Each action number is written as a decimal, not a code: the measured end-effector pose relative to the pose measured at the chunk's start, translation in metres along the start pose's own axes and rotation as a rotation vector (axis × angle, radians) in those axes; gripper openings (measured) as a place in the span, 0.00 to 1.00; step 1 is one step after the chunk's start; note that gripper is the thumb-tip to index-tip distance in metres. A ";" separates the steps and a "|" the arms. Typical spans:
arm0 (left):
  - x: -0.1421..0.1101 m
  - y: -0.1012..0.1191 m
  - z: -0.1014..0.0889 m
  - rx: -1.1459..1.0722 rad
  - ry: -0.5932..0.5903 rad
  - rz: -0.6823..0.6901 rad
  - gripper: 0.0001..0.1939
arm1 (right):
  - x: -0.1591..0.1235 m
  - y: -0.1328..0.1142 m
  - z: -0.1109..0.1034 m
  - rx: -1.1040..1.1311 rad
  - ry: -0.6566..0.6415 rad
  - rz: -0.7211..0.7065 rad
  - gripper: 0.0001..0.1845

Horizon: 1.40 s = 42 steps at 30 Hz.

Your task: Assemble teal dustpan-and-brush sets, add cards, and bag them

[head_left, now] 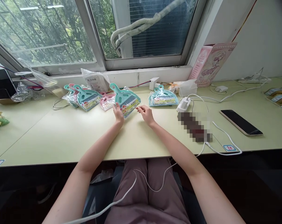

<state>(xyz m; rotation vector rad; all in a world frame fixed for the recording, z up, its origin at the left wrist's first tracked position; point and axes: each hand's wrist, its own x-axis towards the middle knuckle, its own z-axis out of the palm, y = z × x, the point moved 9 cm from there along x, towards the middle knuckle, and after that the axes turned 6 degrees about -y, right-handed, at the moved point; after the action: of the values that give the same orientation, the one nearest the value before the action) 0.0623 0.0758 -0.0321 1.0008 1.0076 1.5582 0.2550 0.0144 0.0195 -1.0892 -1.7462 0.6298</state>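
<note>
A teal mini dustpan and brush set [126, 100] in clear wrapping, with a printed label, is tilted up above the table. My left hand [118, 113] grips its lower left side, the thumb over the front. At its lower right corner, my right hand [145, 114] has its fingers pinched together, close to or on the wrapping; I cannot make out which. Behind and to the left lie more wrapped sets, several teal ones [87, 98] overlapping and a pink one [107, 101]. Other teal sets [163, 97] are stacked to the right.
A white charger [183, 104] with cables, a blurred-out object [194, 127] and a phone [241, 122] lie on the right. By the wall stands a pink box [212, 64]. A clear bag [95, 80] leans at the window sill. One white cable [122, 199] crosses my lap.
</note>
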 end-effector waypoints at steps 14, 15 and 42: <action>-0.018 0.018 -0.007 0.050 0.220 0.096 0.29 | -0.004 0.014 0.033 -0.103 -0.328 0.062 0.16; -0.018 0.019 -0.005 0.034 0.205 0.099 0.29 | -0.003 0.024 0.032 0.026 -0.313 0.154 0.17; -0.002 -0.015 -0.003 -0.119 0.132 -0.229 0.16 | -0.011 0.052 -0.015 0.807 0.308 0.446 0.15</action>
<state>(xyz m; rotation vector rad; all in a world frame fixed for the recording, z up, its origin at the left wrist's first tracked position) 0.0646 0.0756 -0.0473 0.6827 1.0668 1.4886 0.2907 0.0280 -0.0203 -0.9131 -0.8332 1.2318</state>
